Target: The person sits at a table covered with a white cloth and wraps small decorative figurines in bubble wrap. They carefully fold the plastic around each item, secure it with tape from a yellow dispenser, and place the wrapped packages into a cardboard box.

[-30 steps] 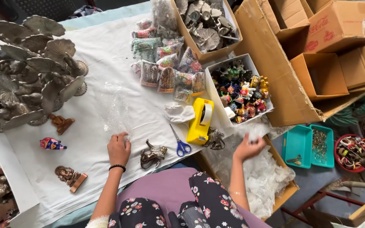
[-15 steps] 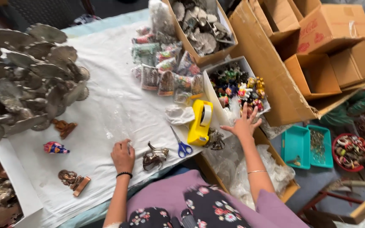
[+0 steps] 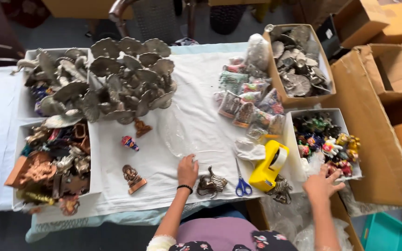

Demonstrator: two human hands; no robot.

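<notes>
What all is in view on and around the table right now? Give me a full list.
white cloth: one, white, covering the table
metal leaf-shaped pieces: a large pile, grey, far left of the cloth
small figurines: three, brown and multicoloured, standing left of centre
packaged figurines: a heap, multicoloured in clear bags, right of centre
metal animal figure: one, dull silver, near edge
scissors: one pair, blue handles, near edge
tape dispenser: one, yellow, beside the scissors
tray of colourful figurines: one, white, right edge
box of metal pieces: one, cardboard, far right
tray of mixed ornaments: one, white, left
cardboard boxes: several, brown, right of the table
left hand: on the cloth, empty
right hand: at the figurine tray, fingers spread
</notes>
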